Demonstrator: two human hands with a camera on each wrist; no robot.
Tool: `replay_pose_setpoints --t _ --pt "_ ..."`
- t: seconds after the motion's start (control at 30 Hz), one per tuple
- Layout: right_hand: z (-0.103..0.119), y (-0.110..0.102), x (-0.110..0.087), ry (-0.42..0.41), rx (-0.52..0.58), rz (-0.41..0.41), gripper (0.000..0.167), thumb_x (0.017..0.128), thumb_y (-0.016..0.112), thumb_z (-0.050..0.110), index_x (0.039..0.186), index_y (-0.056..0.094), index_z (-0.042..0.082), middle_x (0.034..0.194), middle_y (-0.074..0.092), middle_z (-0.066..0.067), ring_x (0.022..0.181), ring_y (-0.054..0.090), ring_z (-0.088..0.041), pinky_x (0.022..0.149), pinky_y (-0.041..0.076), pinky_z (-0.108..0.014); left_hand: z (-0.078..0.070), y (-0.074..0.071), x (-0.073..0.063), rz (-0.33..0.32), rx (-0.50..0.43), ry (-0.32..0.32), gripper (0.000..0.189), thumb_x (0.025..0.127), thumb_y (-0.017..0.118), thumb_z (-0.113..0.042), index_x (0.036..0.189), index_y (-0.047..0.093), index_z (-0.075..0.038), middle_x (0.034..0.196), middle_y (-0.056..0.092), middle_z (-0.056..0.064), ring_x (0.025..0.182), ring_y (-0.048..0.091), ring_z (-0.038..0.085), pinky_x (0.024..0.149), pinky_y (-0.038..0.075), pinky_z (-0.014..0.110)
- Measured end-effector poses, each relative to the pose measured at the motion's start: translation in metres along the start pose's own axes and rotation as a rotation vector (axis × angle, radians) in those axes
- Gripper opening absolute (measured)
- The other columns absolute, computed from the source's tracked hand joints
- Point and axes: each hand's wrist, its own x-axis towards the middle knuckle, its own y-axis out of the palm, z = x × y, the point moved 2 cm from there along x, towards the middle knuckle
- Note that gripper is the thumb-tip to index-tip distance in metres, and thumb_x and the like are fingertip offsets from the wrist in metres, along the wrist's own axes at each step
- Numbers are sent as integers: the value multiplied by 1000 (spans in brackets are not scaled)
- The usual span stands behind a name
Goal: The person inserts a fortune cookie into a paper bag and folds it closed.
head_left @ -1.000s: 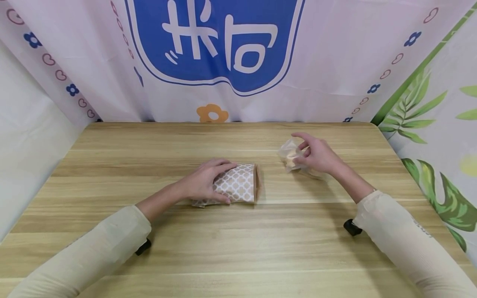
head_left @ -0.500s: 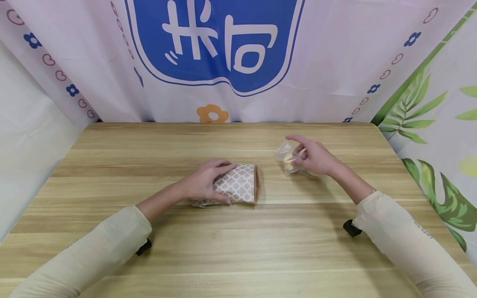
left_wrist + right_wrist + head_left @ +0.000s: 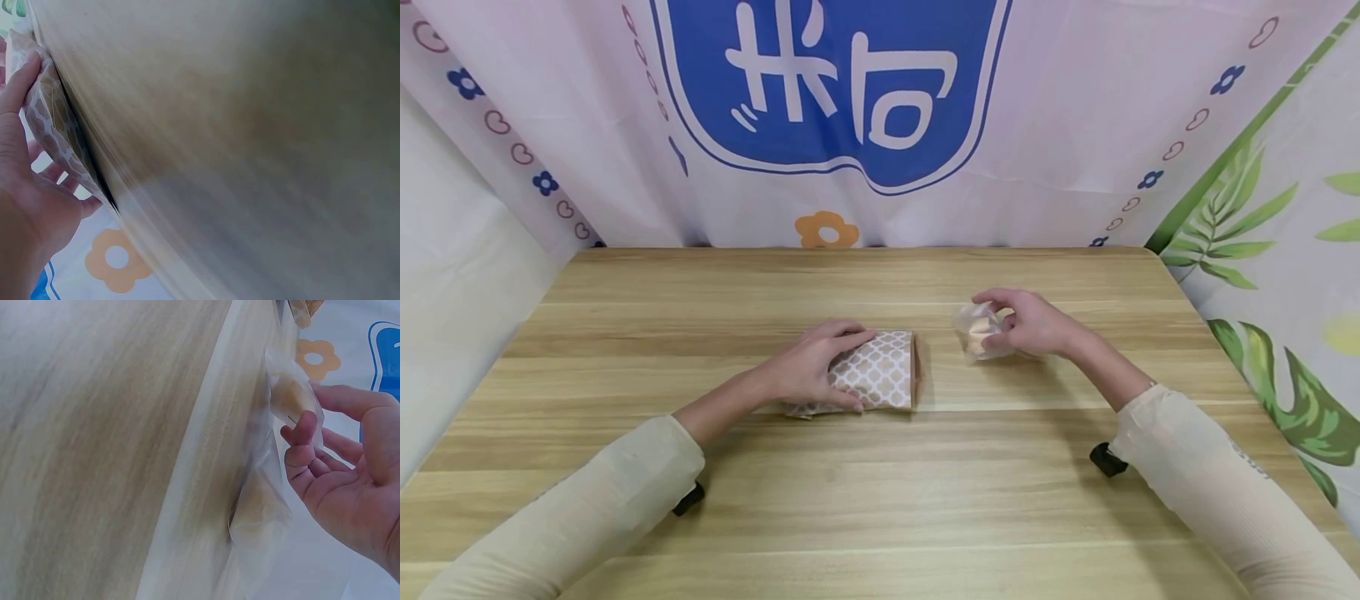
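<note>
A brown paper bag (image 3: 880, 367) with a white lattice pattern lies on its side on the wooden table (image 3: 850, 500), its mouth facing right. My left hand (image 3: 808, 362) grips it, thumb on the near edge and fingers over the far one; the left wrist view shows the bag (image 3: 53, 119) in that grasp. To the right of the mouth, apart from it, my right hand (image 3: 1033, 321) pinches a translucent packet (image 3: 976, 327) with a pale yellow piece inside. A second such packet (image 3: 259, 512) hangs or lies below the hand in the right wrist view; whether the two are joined I cannot tell.
Behind the table's far edge hangs a white cloth (image 3: 1052, 125) with a blue emblem and an orange flower. A leaf-printed cloth (image 3: 1285, 275) borders the right side. Black wrist devices (image 3: 1108, 459) sit under both forearms.
My right hand shifts left at first, then slightly towards me, carrying the packet with it. The left hand and the paper bag stay where they were.
</note>
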Motion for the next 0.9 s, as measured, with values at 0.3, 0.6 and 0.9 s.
replay_pose_setpoints --t 0.3,0.6,0.9 --pt "-2 1 -3 15 -19 27 88 85 83 3 156 33 -6 137 52 -28 75 57 -17 62 47 -25 -1 0 0 3 -7 -6 105 74 92 -48 156 44 -2 154 47 21 142 43 39 116 36 60" --pt "0 0 -8 -6 -62 44 98 80 87 4 157 28 -9 136 53 -29 87 61 -21 74 51 -28 -1 0 0 10 4 -10 106 74 92 -48 156 44 -2 154 47 20 143 42 38 116 36 59" --pt "0 1 -7 -9 -83 58 99 77 89 1 155 29 -12 123 57 -22 91 63 -21 81 53 -33 1 1 0 5 6 -7 106 74 92 -48 156 44 -2 153 48 20 142 43 38 115 37 59"
